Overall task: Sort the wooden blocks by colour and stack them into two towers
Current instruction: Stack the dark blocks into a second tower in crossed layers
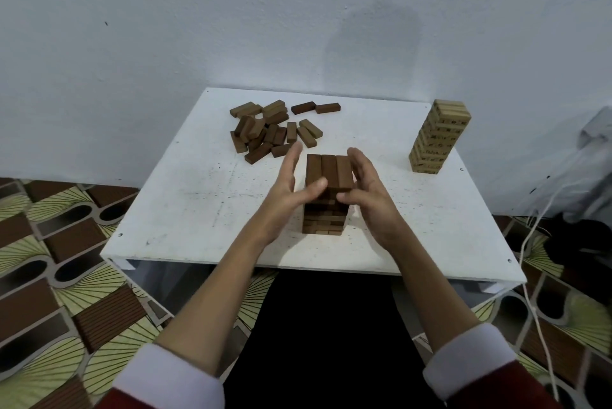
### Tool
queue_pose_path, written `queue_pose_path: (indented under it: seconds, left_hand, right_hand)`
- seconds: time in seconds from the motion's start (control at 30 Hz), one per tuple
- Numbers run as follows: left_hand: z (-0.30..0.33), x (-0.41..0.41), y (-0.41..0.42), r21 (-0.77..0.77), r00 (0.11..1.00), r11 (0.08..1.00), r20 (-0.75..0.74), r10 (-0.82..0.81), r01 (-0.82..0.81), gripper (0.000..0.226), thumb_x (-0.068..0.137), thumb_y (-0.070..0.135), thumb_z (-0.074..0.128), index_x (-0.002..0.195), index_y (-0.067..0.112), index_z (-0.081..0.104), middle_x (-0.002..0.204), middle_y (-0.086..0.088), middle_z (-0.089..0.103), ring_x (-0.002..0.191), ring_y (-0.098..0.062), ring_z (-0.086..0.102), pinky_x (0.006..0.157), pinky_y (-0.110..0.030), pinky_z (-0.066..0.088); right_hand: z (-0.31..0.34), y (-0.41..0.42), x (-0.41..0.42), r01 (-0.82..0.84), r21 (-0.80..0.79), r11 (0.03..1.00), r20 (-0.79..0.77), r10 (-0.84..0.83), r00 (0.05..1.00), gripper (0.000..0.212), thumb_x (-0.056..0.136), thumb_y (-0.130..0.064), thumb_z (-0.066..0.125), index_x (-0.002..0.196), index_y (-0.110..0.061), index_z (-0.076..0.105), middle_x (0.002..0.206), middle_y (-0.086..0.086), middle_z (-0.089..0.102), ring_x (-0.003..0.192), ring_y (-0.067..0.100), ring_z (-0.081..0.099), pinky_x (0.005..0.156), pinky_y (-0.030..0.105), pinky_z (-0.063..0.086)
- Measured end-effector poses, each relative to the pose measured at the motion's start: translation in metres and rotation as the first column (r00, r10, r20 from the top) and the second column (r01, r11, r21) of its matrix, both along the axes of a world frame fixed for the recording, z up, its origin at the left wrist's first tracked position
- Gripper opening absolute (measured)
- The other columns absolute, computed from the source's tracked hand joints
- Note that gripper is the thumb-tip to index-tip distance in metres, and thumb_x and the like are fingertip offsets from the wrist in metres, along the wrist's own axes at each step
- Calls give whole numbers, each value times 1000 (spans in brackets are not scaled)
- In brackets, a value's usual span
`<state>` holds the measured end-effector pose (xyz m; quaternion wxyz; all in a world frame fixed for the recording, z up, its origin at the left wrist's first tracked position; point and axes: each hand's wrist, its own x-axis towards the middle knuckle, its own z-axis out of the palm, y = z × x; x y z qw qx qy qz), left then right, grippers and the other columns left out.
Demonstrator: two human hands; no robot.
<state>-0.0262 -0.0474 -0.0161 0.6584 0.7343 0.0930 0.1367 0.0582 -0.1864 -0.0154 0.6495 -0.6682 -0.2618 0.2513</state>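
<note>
Both hands' grip loose round dark tower (326, 196), white table (205, 196), patterned floor (59, 263).

Dark printed marks lined the sides of the light tower (438, 139), but none were legible at this distance.

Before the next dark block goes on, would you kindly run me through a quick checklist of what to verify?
1. Dark tower top layer full, three blocks flush: ok.
2. Dark tower standing straight: cannot tell, hands cover its middle.
3. Left hand and right hand free of blocks, fingers straight beside the tower: ok.
4. Loose blocks left to feed: ok, a pile at the far left.
5. Light tower clear of the work: ok, far right corner.
</note>
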Motion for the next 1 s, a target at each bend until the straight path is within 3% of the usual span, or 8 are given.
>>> queue_pose_path:
  seconds: [0.07,0.2,0.37,0.53,0.7,0.87,1.0]
  left_hand:
    - [-2,-2,16,99,997,993,-45,-56,60,96,72,32,72,149,28,14,154,13,24,139,4,19,104,-11,19]
    - [2,4,30,193,986,968,-76,-150,162,104,68,27,80,147,29,13,149,9,33,140,-1,22,107,-18,17]
    - [4,11,36,213,990,969,-83,-113,128,108,66,18,85,147,26,14,140,6,46,137,-5,31,109,-24,19]
    - [5,15,36,214,992,970,-68,-107,119,112,60,25,83,147,25,14,135,7,51,132,0,36,110,-22,20]
    - [5,19,38,207,988,967,-78,-137,150,112,65,11,84,148,22,10,130,7,53,130,-3,40,101,-12,23]
    - [6,21,36,207,989,968,-73,-127,139,113,59,20,82,148,23,12,128,5,55,129,-5,42,108,-22,21]
    - [6,22,36,211,989,967,-72,-127,140,112,60,20,81,148,23,12,126,9,56,128,-1,42,102,-19,22]
  right_hand:
    - [5,-4,7,-24,-74,997,118,33,992,88,65,-13,62,145,-22,26,151,-6,29,139,7,26,98,9,28]
    - [11,-8,17,-87,-170,982,196,120,973,93,65,-14,71,145,-23,23,148,-5,35,137,7,29,114,32,18]
    - [15,-7,22,-93,-218,971,233,145,962,91,75,-3,75,146,-24,22,143,-3,39,134,10,34,115,35,19]
    - [15,-6,24,-88,-232,969,251,147,957,90,75,-7,76,145,-26,23,137,-4,44,129,10,37,110,32,23]
    - [15,-4,27,-101,-239,966,243,161,957,100,65,-23,78,146,-29,20,133,-6,45,131,12,38,115,42,23]
    - [14,-3,29,-110,-229,967,225,163,961,101,62,-23,78,145,-32,20,126,-13,46,129,11,41,115,49,23]
    - [15,-2,30,-114,-235,965,224,168,960,102,62,-24,78,145,-32,20,124,-15,45,129,13,40,115,48,24]
